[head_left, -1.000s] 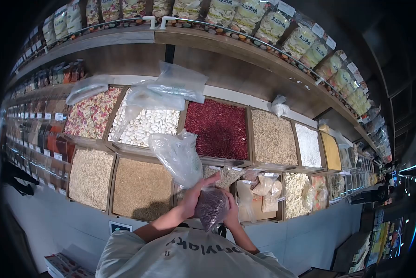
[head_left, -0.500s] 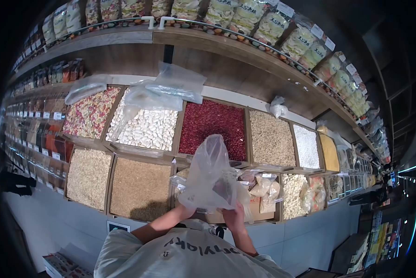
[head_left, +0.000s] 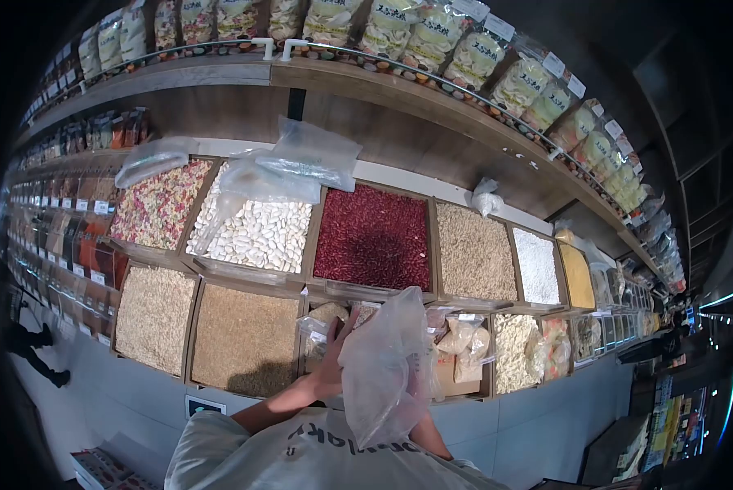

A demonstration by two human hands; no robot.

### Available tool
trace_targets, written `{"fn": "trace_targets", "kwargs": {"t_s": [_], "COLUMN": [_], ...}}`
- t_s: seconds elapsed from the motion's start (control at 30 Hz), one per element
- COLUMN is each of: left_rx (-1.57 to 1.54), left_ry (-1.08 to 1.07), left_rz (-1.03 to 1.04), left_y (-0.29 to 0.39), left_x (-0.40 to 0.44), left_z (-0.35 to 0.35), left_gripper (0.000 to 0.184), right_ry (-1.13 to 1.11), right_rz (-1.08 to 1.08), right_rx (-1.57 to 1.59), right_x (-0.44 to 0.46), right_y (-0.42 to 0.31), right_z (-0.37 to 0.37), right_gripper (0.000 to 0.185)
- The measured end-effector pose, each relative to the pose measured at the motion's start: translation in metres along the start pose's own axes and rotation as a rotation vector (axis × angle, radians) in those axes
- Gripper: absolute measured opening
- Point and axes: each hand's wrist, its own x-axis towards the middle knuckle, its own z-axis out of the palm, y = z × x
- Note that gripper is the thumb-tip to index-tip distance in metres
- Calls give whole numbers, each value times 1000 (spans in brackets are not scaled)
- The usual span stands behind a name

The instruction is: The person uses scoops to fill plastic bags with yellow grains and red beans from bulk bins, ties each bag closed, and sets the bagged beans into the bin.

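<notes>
A clear plastic bag (head_left: 383,371) hangs upright in front of my chest, loosely puffed out. My left hand (head_left: 329,366) is at the bag's left side, fingers stretched up and apart, holding nothing. Behind the bag's right side, my right hand (head_left: 422,382) shows only dimly through the film; it holds the bag there, its fingers mostly hidden. Just beyond the hands is an open bin of dark red beans (head_left: 372,237) with a shadowed hollow in the middle. Small packaged bags (head_left: 464,336) lie in the bin near my right hand.
Bins of white beans (head_left: 273,233), brown grain (head_left: 248,331) and pale grains (head_left: 477,249) surround the red beans. More plastic bags (head_left: 313,155) lie across the back edge. A wooden shelf (head_left: 366,86) with packaged goods overhangs the bins. A person's legs (head_left: 36,351) show at far left.
My left hand has let go of the bag's lower edge and spread its fingers upward beside it. The bag has moved down and right, toward my right hand.
</notes>
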Motion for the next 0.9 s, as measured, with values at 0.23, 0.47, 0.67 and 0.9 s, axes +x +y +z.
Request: {"fn": "trace_targets", "kwargs": {"t_s": [0.23,0.47,0.67,0.9], "left_rx": [-1474,-626,265,-175], "left_ry": [56,78,-221,-340], "left_rz": [-386,-202,-5,-223], "left_y": [12,15,40,4], "left_x": [1,-11,12,15], "left_z": [13,59,-11,-27], "left_gripper": [53,54,56,57], "right_ry": [-103,25,-3,-55], "right_rz": [-786,-526,-53,92], "right_rx": [-1213,-724,-305,-228], "right_x": [11,30,24,30], "right_y": [-7,8,56,65], "right_z": [8,5,-7,-8], "right_gripper": [55,59,55,50]}}
